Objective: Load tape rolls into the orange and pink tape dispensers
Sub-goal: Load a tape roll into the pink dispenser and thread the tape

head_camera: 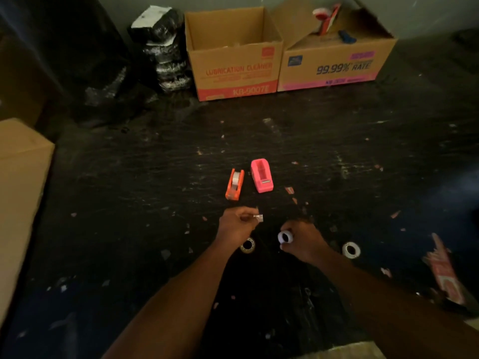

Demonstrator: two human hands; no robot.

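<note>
My left hand (237, 224) is closed in a pinch on a small clear piece (258, 217), held at the fingertips above the dark floor (129, 203). I cannot tell what the piece is; it is small and blurred. My right hand (302, 240) grips 1 white tape roll (285, 237) between thumb and fingers, with the roll's open core facing the camera.

The orange tape dispenser (234, 184) stands on the floor ahead of my left hand, with a pale roll seated in its cradle. The pink tape dispenser (262, 175) stands just beside it on the right, apart from it; its cradle shows no roll.

2 further rolls lie flat on the floor: a clear tape roll (247, 245) partly hidden under my left wrist, and a white roll (351, 249) to the right of my right hand.

At the far wall stand 2 cardboard boxes side by side: an open box (233, 60) printed "LUBRICATION CLEANER" and a second box (334, 63) printed "99.99% RATE". A plain box (20, 190) stands at the left edge. Torn pink packaging (444, 270) lies at the right edge.
</note>
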